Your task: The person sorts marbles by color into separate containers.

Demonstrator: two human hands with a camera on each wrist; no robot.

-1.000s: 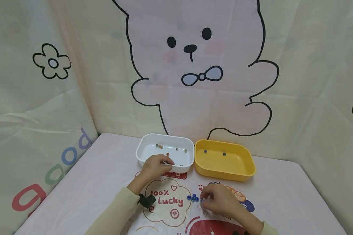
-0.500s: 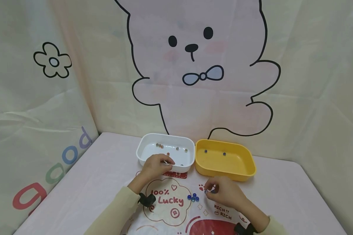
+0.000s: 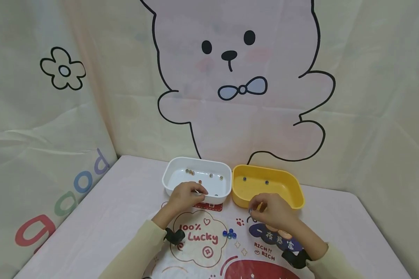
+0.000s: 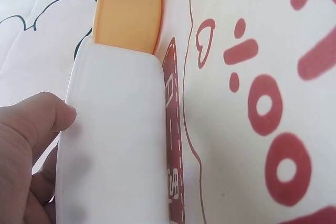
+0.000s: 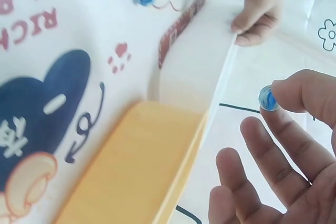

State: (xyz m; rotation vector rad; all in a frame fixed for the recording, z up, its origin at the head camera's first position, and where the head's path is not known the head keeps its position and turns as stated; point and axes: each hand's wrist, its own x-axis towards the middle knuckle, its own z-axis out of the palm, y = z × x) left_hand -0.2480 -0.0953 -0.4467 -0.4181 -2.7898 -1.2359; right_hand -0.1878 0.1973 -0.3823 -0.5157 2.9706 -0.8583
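Note:
My right hand [image 3: 273, 210] pinches a clear marble with a blue swirl [image 5: 269, 98] between thumb and forefinger, the other fingers spread. It hovers at the near side of the yellow tray [image 3: 293, 199], where two dark marbles lie. With my left hand [image 3: 186, 198] I hold the near rim of the white tray [image 3: 227, 186], the thumb and fingers at its edge in the left wrist view. Inside the white tray are several amber and clear marbles [image 3: 190, 172]. A small cluster of blue marbles [image 3: 229, 233] rests on the tablecloth in front of the trays.
Both trays stand side by side near the back of the table [image 3: 132, 182]. A printed cloth with a bear [image 3: 227, 116] hangs right behind them, and another hanging cloth [image 3: 38, 135] closes off the left side. Drawings and lettering cover the tabletop in front.
My right hand has risen from beside the blue marble cluster with a marble and moved forward and right to the yellow tray. The left hand stays at the white tray's rim.

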